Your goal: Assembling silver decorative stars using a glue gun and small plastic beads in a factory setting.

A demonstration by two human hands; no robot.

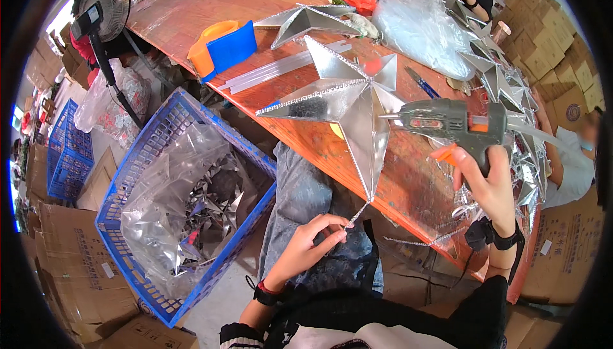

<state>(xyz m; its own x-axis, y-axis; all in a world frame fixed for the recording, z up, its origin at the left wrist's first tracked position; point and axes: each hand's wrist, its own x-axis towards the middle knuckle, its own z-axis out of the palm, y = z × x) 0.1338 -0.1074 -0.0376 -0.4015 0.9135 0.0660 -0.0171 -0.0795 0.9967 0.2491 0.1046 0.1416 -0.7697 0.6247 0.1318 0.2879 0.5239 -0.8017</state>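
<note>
Silver star [357,116] overhangs the desk's [412,180] near edge, probably for tip access. I see left grip [310,244] below it, pinching bead strand [360,212], likely for tension; fingers curled. Right grip [488,183], right of star, wraps glue gun [440,119], forearm [502,259] upright. Clear bag [418,27] beyond star.
</note>
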